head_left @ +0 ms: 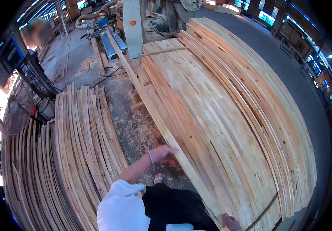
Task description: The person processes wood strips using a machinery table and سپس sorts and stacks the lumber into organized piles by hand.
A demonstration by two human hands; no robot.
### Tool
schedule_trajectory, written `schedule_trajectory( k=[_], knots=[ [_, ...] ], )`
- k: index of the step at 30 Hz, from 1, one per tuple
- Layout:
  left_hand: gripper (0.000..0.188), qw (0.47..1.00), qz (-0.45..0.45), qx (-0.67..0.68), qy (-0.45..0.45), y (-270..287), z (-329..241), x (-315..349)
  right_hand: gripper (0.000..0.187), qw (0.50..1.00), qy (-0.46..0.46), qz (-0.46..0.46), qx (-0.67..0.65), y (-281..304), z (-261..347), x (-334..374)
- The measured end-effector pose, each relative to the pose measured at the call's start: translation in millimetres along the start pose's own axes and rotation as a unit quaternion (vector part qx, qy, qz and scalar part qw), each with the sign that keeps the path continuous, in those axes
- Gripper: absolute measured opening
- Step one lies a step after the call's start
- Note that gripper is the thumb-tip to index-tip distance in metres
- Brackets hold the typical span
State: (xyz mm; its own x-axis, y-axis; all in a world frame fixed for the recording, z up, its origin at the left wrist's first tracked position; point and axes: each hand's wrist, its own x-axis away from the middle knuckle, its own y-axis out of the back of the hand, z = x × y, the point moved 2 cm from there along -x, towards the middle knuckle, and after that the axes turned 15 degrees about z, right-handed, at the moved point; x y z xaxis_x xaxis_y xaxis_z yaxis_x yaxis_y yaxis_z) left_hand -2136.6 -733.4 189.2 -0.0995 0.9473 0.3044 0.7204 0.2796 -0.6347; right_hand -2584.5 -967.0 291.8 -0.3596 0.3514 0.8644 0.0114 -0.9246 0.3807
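Note:
A long, narrow, pale wooden board (150, 106) slants from the machine at the far end down to my body. My left hand (161, 154), in a pinkish glove, is closed on the board's left edge about two thirds of the way toward me. Close to the board's near end, at the bottom of the view, my right hand (232, 222) grips its right edge; part of that hand is cut off by the frame. Beneath and to the right of the board lies a wide stack of planed planks (208, 115).
A second layer of boards (250, 77) rises on the stack's right. Thin strips (85, 127) are piled at my left, near a caged fan (15, 104). A machine cabinet (131, 30) with a red switch stands ahead. Sawdust covers the floor (133, 129). Another person (39, 32) is far left.

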Motion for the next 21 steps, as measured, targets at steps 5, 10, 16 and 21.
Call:
schedule_trajectory(
  k=[5,10,16,21],
  knots=[
    [0.037,0.982,-0.148,-0.026,-0.116,121.4,-61.4,1.9,0.051,0.991,0.119,-0.025,-0.048,-45.5,92.2,-41.8],
    [0.031,0.975,-0.06,0.146,-0.154,172.9,-48.5,-10.0,0.049,0.979,0.197,-0.035,0.032,-65.1,235.4,-83.2],
    [0.032,0.955,0.244,0.13,0.108,-13.5,29.3,-19.6,0.055,0.966,0.237,-0.011,0.101,-88.8,339.4,-125.3],
    [0.035,0.987,0.154,0.04,0.025,-6.7,28.9,-44.7,0.053,0.918,0.376,-0.008,0.122,-86.0,384.6,-152.3]
  ],
)
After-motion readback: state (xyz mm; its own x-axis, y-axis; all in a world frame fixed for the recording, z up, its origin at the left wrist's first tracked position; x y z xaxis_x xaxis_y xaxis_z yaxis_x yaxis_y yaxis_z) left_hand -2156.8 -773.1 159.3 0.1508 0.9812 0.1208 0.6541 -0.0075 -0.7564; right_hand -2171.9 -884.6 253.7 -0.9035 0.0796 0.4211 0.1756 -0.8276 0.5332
